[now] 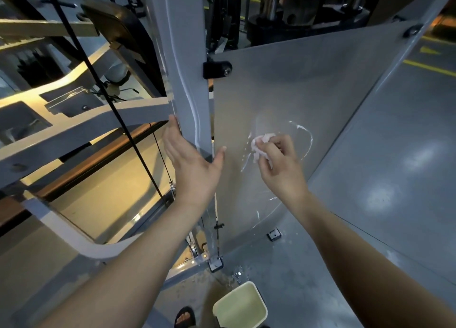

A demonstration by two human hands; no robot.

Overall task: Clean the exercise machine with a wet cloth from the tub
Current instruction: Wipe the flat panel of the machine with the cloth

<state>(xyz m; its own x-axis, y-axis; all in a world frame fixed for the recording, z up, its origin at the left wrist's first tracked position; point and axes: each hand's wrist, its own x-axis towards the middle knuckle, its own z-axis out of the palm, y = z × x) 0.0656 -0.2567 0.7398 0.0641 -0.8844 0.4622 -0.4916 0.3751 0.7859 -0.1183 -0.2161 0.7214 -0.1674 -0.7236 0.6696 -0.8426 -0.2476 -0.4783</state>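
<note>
Wiping fills the head view: the right hand [281, 164] grips a wadded wet cloth [262, 142] against the machine's grey panel [308, 85], mid-height, nearer its left edge. The left hand [195, 164], fingers straight, braces on the upright post [187, 68]. The panel faces the person, its long axis upright (floor to top), so overlapping vertical strokes should clear the soapy streaks. The tub [240, 308] sits on the floor below.

Quick count: a left hand [195, 164] and a right hand [281, 164], so two. One white cloth [261, 145], one cream tub [240, 305], one grey panel [308, 93], two black clamps [217, 69] [412, 30], two little base brackets [274, 235] [216, 263], one sandalled foot [185, 317].
</note>
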